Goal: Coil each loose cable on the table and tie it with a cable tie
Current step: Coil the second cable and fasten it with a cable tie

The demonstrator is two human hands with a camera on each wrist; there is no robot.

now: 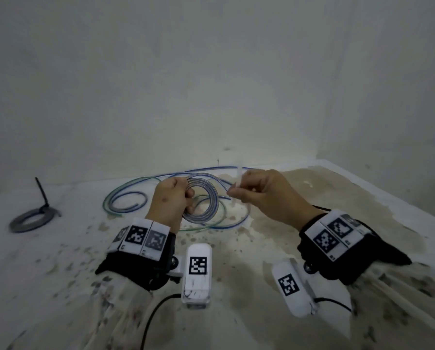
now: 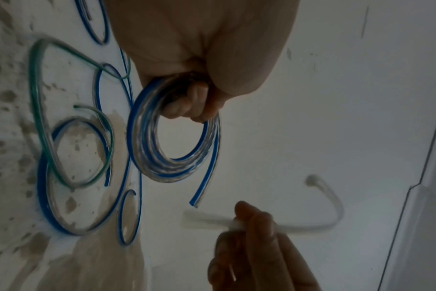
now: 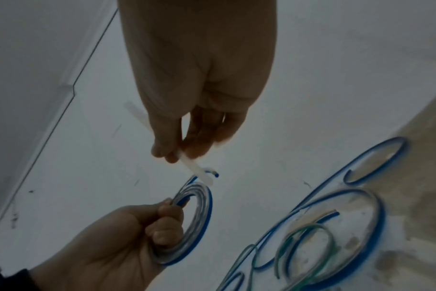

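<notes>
My left hand (image 1: 172, 198) grips a coil of clear, blue-striped cable (image 1: 212, 190) and holds it upright above the table. The coil (image 2: 142, 141) has several turns, and its free end hangs loose toward the right hand. My right hand (image 1: 259, 192) pinches a white cable tie (image 1: 238, 179) between thumb and fingers, just right of the coil. The tie (image 3: 196, 170) points its tip at the top of the coil (image 3: 202, 216) without passing round it. Loose blue-striped cable (image 2: 41, 196) and green-striped cable (image 2: 40, 118) lie in loops on the table beneath.
A dark coiled cable (image 1: 31, 219) with a black tie standing up from it lies at the far left of the stained white table (image 1: 60, 261). White walls close off the back and right. Loose cable loops (image 1: 125, 195) spread behind my hands.
</notes>
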